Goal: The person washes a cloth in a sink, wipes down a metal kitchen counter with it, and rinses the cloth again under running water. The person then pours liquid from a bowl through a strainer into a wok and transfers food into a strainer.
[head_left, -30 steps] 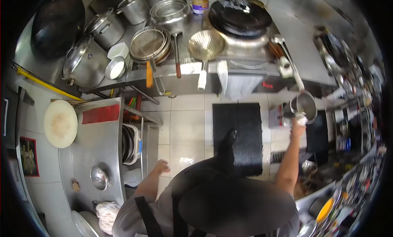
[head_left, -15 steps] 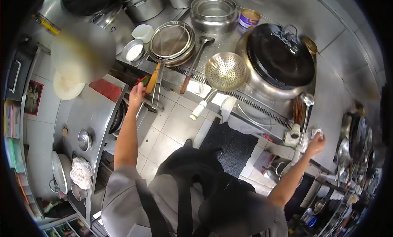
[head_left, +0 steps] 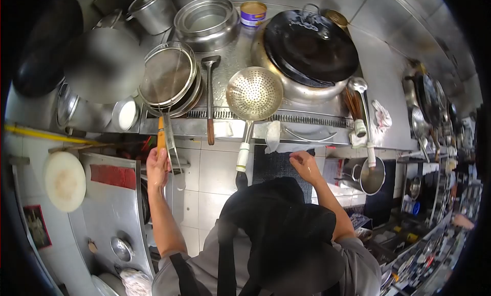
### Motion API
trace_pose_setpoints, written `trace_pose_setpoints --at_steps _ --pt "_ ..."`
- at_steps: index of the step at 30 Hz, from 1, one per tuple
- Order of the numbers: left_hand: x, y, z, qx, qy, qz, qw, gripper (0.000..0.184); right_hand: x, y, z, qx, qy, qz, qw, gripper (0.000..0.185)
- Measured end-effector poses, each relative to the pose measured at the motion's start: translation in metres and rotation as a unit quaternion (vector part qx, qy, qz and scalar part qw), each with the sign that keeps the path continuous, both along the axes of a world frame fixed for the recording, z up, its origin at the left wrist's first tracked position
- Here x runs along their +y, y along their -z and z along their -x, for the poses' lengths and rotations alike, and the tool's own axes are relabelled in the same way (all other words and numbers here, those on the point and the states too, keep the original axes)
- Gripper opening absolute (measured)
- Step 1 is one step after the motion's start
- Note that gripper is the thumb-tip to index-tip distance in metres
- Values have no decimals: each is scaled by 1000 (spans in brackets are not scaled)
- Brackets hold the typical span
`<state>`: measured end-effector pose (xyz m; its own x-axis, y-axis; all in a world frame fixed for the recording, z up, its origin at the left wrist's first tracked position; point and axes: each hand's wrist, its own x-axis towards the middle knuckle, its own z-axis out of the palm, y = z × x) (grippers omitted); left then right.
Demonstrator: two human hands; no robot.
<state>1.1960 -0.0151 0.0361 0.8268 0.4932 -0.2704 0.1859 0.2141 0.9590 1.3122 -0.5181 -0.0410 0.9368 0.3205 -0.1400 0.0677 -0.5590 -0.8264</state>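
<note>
My left hand [head_left: 157, 167] is closed around the lower end of the orange handle [head_left: 161, 134] of a fine-mesh strainer [head_left: 168, 77]. The strainer lies over a metal bowl at the left of the cooking counter. My right hand [head_left: 305, 166] is in the air in front of the counter edge, fingers loosely bent, with nothing visible in it. Between the hands a perforated skimmer [head_left: 254, 94] rests on the counter, its white-wrapped handle hanging over the edge. A wok spatula [head_left: 210, 91] lies beside the strainer. A crumpled white cloth [head_left: 381, 116] lies at the right.
A black wok [head_left: 312, 48] sits over a large metal pot at the back. A ladle [head_left: 359, 86] and a bamboo brush [head_left: 353, 104] stand at the right. Nested pots [head_left: 207, 37] and a purple can [head_left: 253, 14] are behind. A steel side table [head_left: 105, 204] stands left.
My right hand has left the white cloth and moved left to the front of the counter. My left hand now grips the strainer's handle. The view has turned toward the counter.
</note>
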Motion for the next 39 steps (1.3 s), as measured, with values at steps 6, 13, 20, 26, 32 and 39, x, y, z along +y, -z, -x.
trace_pose_setpoints --at_steps 6,13,20,26,32,39 --pt "-26 -87 -24 24 90 -33 995 37 -104 114 14 339 150 8 929 23" --pt "-131 -72 -127 -28 176 38 983 29 -254 248 -21 304 552 -273 727 34" --pt "-256 -41 -246 -9 230 52 972 23 -305 296 -104 251 578 -427 648 57" --pt "-303 -36 -284 -3 229 62 971 22 -301 345 -148 137 421 -700 560 48" --pt "-315 -23 -292 14 182 26 983 20 -261 340 -135 251 617 -486 565 44" --pt "-321 -8 -302 63 219 -11 974 22 -238 317 -106 245 605 -443 615 39"
